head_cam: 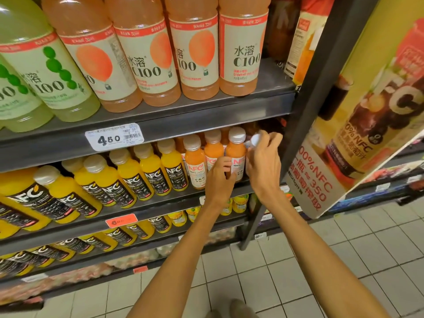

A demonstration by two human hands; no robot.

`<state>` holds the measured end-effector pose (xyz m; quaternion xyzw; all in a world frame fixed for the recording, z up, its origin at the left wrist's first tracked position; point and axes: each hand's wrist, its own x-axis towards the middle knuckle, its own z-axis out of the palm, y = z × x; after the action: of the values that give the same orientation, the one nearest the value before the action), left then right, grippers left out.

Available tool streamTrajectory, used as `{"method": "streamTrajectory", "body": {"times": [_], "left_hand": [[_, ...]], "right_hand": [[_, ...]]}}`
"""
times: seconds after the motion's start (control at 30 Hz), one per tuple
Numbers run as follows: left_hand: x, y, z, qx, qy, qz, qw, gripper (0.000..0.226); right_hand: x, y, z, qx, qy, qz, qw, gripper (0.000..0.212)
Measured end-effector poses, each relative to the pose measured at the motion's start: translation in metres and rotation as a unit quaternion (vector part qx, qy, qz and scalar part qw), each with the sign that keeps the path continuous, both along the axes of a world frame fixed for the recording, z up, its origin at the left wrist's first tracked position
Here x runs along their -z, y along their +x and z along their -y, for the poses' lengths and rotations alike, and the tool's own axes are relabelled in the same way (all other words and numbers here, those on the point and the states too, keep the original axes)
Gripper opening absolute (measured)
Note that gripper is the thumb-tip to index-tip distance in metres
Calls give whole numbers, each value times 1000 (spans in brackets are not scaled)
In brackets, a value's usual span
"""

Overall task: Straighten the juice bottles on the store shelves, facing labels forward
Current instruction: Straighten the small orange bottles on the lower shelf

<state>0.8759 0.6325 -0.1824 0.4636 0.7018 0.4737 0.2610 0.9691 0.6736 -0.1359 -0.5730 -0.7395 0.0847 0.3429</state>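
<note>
At the right end of the middle shelf [142,204], the left hand [219,177] curled its fingers around the front orange NFC bottle [235,154]. The right hand [263,164] gripped a tilted bottle by its white cap [255,140]; its body was hidden behind the palm, so I couldn't say how its label faced. Best, I thought, to steady the orange one while setting the tilted bottle upright beside it, then twist each from the neck until its label looked outward.
</note>
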Motion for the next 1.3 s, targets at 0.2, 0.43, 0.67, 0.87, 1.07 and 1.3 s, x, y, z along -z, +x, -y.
{"method": "streamTrajectory", "body": {"times": [0.2,0.43,0.67,0.87,1.07,1.3], "left_hand": [[4,-7,13,87,1,30,996,59],[-7,7,57,176,-36,148,972,74],[-32,13,122,190,-138,288,928,43],[-37,24,145,162,-162,302,925,53],[-31,21,158,129,-105,470,867,48],[-34,20,167,182,-111,477,853,59]], "right_hand": [[-29,15,23,-43,75,-74,993,50],[-47,41,32,-137,-72,-287,945,40],[-28,41,45,-227,-341,-541,734,34],[-16,21,58,-227,-397,-568,684,15],[-14,16,66,-227,-439,-577,650,39],[-22,12,71,-286,-465,-602,583,25]]}}
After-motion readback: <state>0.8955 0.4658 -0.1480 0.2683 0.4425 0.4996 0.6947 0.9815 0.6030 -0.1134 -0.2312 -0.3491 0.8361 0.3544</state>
